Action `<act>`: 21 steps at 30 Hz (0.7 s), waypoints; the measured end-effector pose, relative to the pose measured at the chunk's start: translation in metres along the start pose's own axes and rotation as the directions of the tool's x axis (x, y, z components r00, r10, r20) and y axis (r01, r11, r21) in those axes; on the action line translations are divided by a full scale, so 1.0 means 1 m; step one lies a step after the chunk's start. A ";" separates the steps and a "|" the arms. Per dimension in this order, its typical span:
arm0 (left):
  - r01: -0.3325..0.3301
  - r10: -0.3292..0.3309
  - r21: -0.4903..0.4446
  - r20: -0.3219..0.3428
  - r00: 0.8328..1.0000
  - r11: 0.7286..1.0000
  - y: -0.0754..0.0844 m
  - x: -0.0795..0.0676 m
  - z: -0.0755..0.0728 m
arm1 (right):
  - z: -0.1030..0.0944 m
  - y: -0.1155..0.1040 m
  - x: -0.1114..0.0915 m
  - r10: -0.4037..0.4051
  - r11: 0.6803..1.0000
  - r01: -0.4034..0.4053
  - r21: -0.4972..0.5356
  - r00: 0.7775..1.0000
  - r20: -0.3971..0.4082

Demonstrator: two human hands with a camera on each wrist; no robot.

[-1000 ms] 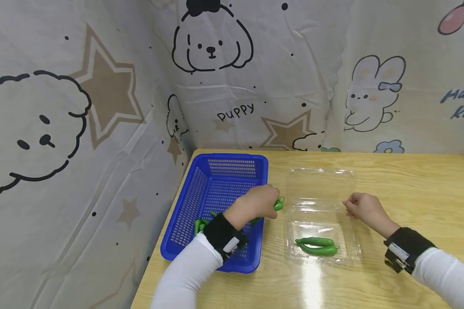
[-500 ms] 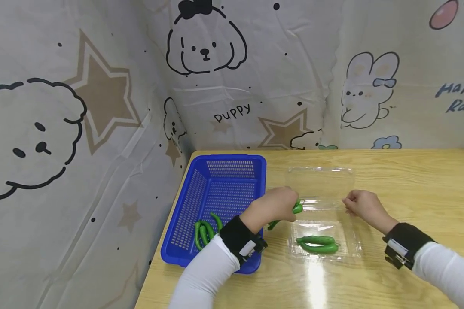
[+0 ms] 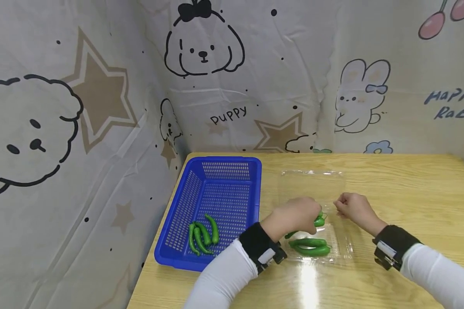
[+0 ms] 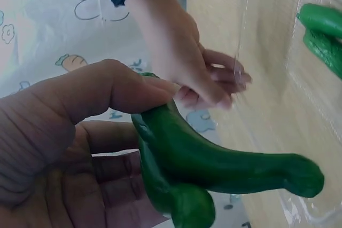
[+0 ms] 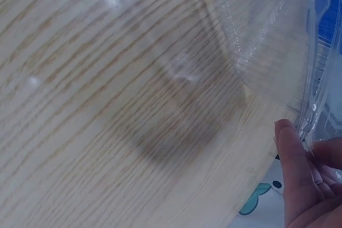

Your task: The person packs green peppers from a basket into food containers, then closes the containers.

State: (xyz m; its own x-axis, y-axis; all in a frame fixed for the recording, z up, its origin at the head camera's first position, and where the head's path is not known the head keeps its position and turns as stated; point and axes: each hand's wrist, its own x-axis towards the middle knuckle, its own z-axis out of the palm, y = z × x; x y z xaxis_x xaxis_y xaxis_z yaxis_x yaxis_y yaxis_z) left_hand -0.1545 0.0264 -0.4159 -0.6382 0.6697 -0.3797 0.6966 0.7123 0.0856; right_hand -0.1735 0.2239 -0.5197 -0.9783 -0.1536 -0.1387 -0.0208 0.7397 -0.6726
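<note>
Two green chili peppers [image 4: 208, 164] are pinched between the thumb and fingers of my left hand [image 3: 295, 218]. In the head view this hand is above the lower half of a hinged clear plastic box [image 3: 339, 234], whose lid [image 3: 311, 182] lies folded back. Two more green peppers [image 3: 311, 248] lie side by side near the front of the box. At the box's right side, my right hand [image 3: 358, 210] pinches the clear edge [image 5: 309, 102] by the hinge between thumb and fingers, as the right wrist view shows.
A blue perforated basket [image 3: 163, 251] stands to the left of the box. Several green peppers [image 3: 204, 236] lie in its front part. Behind the wooden table [image 3: 406, 184] hangs a printed cloth [image 3: 212, 94], which also covers the left side.
My left hand has carried the two peppers rightward from the basket's right edge to over the box. The right hand stays at the box's side. The head view has shifted slightly.
</note>
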 end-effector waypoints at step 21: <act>-0.048 0.049 -0.026 0.024 0.999 0.999 0.007 0.028 0.038 | -0.003 -0.001 -0.005 -0.041 0.999 0.041 -0.005 0.999 -0.016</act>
State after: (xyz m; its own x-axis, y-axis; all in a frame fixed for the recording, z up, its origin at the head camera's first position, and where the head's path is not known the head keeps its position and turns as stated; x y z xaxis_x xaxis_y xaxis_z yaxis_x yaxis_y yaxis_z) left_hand -0.1551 0.0423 -0.4613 -0.5955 0.6982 -0.3975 0.7176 0.6847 0.1276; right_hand -0.1689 0.2254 -0.5161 -0.9799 -0.1731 -0.0994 -0.0616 0.7358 -0.6744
